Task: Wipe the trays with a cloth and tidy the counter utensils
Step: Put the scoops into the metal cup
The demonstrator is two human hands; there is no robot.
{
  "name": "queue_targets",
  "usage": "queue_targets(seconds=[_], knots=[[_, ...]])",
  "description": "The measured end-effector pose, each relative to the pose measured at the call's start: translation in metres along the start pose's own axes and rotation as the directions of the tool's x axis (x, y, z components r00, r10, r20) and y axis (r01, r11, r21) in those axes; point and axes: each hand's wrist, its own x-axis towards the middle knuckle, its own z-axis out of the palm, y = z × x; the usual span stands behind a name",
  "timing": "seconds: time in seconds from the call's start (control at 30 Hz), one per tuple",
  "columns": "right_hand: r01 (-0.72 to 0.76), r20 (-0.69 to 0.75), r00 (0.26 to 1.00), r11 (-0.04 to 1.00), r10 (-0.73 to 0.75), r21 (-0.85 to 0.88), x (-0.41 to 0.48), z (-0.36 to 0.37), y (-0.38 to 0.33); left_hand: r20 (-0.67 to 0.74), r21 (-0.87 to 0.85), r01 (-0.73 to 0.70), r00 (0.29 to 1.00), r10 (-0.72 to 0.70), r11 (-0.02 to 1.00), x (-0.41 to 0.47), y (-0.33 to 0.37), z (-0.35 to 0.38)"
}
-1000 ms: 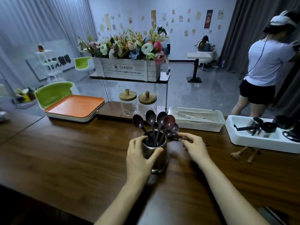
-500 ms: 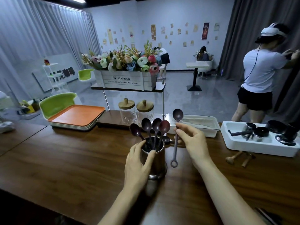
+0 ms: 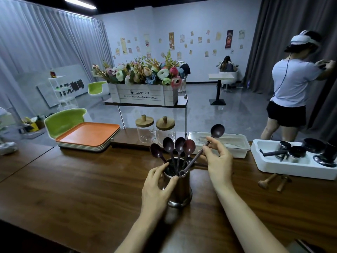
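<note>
Left hand (image 3: pixel 156 187) gripping cup (image 3: pixel 179 189); right hand (image 3: pixel 218 161) pinching spoon (image 3: pixel 200 150), ring end reaching rim. Risk: end catching rim, spoon dropping, cup tipping.

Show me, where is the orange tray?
In the head view, the orange tray tops a stack of trays on the left side of the wooden counter, just in front of a green chair and left of two glass jars.

Spoons (image 3: pixel 189 147) half-hidden inside holder (image 3: pixel 182 188).
</note>
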Motion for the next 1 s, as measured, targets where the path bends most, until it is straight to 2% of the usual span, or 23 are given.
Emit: queue_targets(seconds=[0.23,0.37,0.53,0.67,0.87,1.0], knots=[[0.072,-0.045,0.997,0.997,-0.070,0.039,0.002,0.000,0.003,-0.032,-0.007,-0.010,0.999,0.010,1.000,0.001,-0.001,0.003],[0.092,0.081,0.993,0.986,-0.081,-0.138,0.002,0.003,0.016,-0.040,0.001,-0.009,0.999,0.009,1.000,0.000,-0.002,0.004],[0.206,0.268,0.959,0.879,-0.094,-0.430,-0.009,0.003,0.030,-0.052,0.035,-0.028,0.998,0.030,0.999,0.000,-0.001,0.003],[0.213,0.275,0.957,0.858,-0.088,-0.467,-0.015,0.002,0.032,-0.073,0.078,-0.052,0.996,0.057,0.996,0.003,-0.002,0.004],[0.330,0.349,0.924,0.784,-0.154,-0.526,-0.018,-0.001,0.036,-0.124,0.121,-0.085,0.987,0.100,0.989,0.007,-0.005,0.011],[0.288,0.435,0.899,0.815,-0.049,-0.503,-0.016,-0.003,0.038,-0.156,0.194,-0.093,0.980,0.124,0.977,0.010,-0.009,0.017]])
